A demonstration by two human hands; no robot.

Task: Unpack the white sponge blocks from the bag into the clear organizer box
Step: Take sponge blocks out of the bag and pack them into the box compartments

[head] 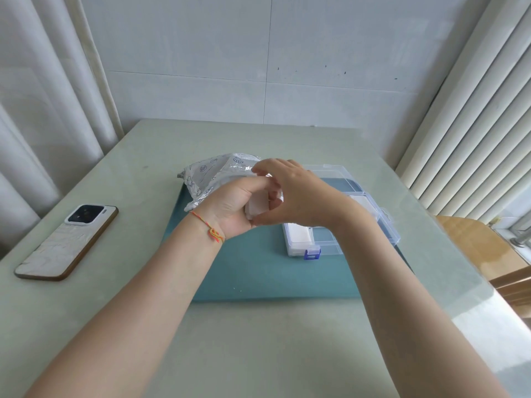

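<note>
A crinkled silver printed bag [209,175] lies at the back of a teal mat [258,271]. In front of its mouth my left hand [234,205] grips a white sponge block [257,206], fingers curled round it. My right hand [293,193] meets it from the right and pinches the same block between thumb and fingers. The clear organizer box [385,222] stands open to the right, partly hidden by my right forearm. A white sponge block [298,235] lies in its near left compartment, by a blue latch [311,253].
A phone [67,242] lies face down on the pale table [258,340] at the left. Curtains hang at the left, blinds at the right. A wooden chair [485,248] stands beyond the table's right edge. A tiled wall closes the back.
</note>
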